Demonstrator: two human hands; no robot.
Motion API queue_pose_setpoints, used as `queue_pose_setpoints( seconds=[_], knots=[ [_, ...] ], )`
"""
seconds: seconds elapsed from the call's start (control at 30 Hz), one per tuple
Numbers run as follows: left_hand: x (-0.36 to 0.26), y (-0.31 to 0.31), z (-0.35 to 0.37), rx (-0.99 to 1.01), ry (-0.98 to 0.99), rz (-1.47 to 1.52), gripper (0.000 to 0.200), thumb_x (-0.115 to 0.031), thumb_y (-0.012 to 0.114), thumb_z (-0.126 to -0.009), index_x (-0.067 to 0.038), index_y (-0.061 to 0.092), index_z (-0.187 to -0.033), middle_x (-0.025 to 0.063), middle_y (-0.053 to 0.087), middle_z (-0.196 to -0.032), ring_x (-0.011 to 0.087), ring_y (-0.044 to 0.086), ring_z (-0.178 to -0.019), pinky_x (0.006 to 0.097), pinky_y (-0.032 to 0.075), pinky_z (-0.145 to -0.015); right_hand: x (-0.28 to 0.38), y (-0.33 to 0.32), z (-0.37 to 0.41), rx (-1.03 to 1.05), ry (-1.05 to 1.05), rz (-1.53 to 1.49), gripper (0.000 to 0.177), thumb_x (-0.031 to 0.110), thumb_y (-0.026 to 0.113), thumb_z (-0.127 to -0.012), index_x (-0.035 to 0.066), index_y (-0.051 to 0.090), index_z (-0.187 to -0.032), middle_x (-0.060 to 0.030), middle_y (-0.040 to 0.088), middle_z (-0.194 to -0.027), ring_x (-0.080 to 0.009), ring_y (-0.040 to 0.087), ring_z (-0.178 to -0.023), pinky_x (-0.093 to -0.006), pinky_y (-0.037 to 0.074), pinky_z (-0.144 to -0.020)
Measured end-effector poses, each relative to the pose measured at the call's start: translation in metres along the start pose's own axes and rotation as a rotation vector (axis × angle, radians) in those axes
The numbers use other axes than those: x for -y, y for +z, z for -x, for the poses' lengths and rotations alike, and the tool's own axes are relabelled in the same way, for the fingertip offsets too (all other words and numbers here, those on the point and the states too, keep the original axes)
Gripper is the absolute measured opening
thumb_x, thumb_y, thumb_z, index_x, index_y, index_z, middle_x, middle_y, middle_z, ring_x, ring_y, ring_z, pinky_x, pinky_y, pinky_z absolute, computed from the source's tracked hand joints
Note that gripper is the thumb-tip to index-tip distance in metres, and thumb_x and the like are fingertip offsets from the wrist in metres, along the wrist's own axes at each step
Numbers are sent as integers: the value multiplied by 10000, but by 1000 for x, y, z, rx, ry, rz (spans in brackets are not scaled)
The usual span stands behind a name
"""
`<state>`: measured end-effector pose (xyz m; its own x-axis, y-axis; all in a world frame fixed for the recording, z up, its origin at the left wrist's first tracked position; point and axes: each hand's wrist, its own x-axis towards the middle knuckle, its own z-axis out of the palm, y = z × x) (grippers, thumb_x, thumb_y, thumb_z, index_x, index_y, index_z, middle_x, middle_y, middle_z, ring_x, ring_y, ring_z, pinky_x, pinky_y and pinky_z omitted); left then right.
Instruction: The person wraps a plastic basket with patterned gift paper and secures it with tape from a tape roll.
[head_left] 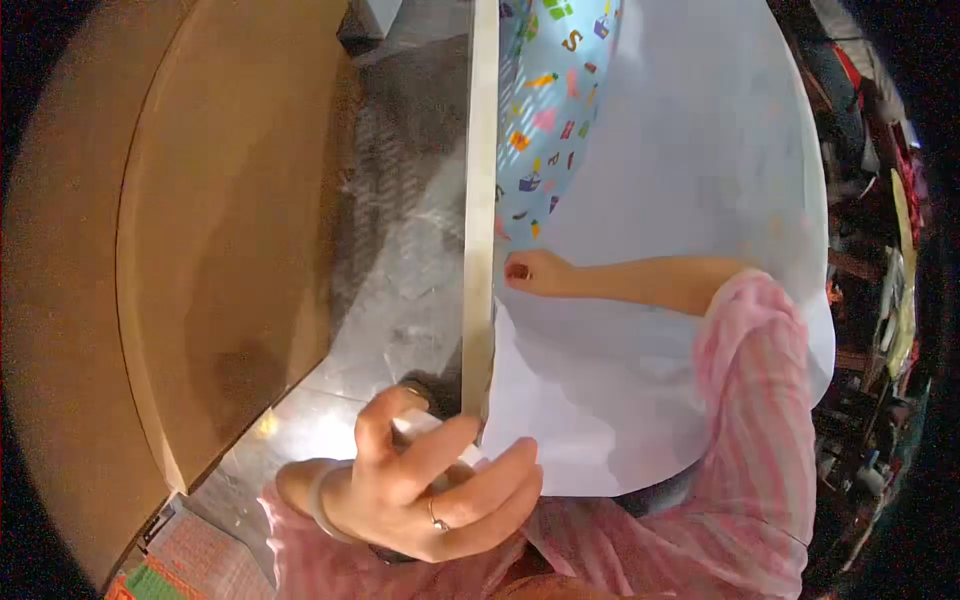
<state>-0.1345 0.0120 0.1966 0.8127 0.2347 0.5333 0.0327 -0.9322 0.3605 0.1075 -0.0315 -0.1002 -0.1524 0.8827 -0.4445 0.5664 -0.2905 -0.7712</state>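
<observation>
A thin pale panel (481,200) stands on edge and runs from the top centre of the frame down to the lower middle. The person's left hand (430,480), at the bottom centre, has its grip clenched about the panel's near end. Something small and white under the fingers cannot be made out. To the right of the panel lies the wrapping paper (700,150), its white back up and its printed blue face showing at the top centre. The right hand (530,272), in the middle of the frame, presses the paper at the panel's edge. Whether its grip pinches the sheet or only pushes on it cannot be told.

The likely trouble is the panel tipping, since it balances on a narrow edge and is held at one end only. If it leaned right, it could crease or tear the sheet. The paper could also slide from under the right hand.

Count: one panel, one sheet of paper, two hands, one ring (434,521), one bangle (318,497), two pink striped sleeves (760,400), one brown board (220,250) at the left, above a grey floor (400,250).
</observation>
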Motion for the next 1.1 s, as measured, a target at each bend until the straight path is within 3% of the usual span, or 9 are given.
queue_pose_setpoints(
  seconds=[0.03,0.17,0.27,0.3,0.37,0.53,0.6,0.9,1.1],
  knots=[
    [1,0,-2,1,-13,5,285,-81,585,-515,-177,589,-783,-68,531,-1013,186,480,-847,399,350,-656,13,-7,9,203,-76,13,182,176,570,-791,22,538,-881,-98,590,-840,-210,574,-775,-330,455,-678],
    [3,7,-8,-60,-38,23,277,-68,583,-488,-167,577,-747,-56,545,-984,192,493,-815,377,349,-617,25,3,30,384,-132,111,232,216,474,-845,29,540,-965,-136,573,-975,-261,549,-907,-355,434,-790],
    [4,9,-12,-82,-3,46,268,-81,592,-491,-164,569,-745,-52,551,-985,198,493,-821,389,355,-610,-53,55,9,472,151,-16,343,263,389,-878,32,512,-1099,-171,522,-1112,-296,494,-1033,-359,391,-884],
    [6,8,-12,-83,-4,47,268,-81,592,-491,-164,569,-745,-52,551,-985,198,493,-821,389,355,-610,-94,80,0,482,-205,124,377,273,371,-885,25,488,-1144,-172,504,-1157,-293,481,-1068,-352,378,-910],
    [10,5,-10,10,74,2,283,-237,611,-453,-236,644,-733,-39,577,-956,225,434,-832,376,323,-621,-108,98,-3,483,-560,248,413,283,353,-892,19,464,-1190,-173,486,-1202,-290,468,-1103,-345,365,-936],
    [10,2,-8,-43,-20,20,263,-172,609,-463,-194,602,-725,-45,570,-978,219,464,-833,401,339,-625,-25,72,2,600,284,-321,434,363,289,-934,54,471,-1178,-135,573,-810,-192,546,-598,-369,478,-603],
    [11,7,-9,-64,-31,77,247,-169,592,-460,-159,569,-705,-51,564,-990,211,495,-818,422,350,-633,-22,76,4,608,344,-320,408,339,298,-926,42,474,-1143,-145,564,-829,-206,538,-640,-369,468,-631],
    [26,-6,-8,31,85,17,337,-303,653,-447,-268,673,-782,-46,575,-998,232,430,-856,389,330,-622,-53,118,-2,503,-352,274,302,232,339,-891,-14,486,-985,-192,525,-914,-267,502,-828,-367,425,-754],
    [38,-7,-9,33,121,39,308,-306,664,-437,-269,657,-743,-12,575,-1003,254,427,-857,385,324,-604,-70,133,-20,153,-810,493,249,161,366,-868,-52,495,-879,-223,499,-971,-308,478,-953,-366,396,-836]
  ],
)
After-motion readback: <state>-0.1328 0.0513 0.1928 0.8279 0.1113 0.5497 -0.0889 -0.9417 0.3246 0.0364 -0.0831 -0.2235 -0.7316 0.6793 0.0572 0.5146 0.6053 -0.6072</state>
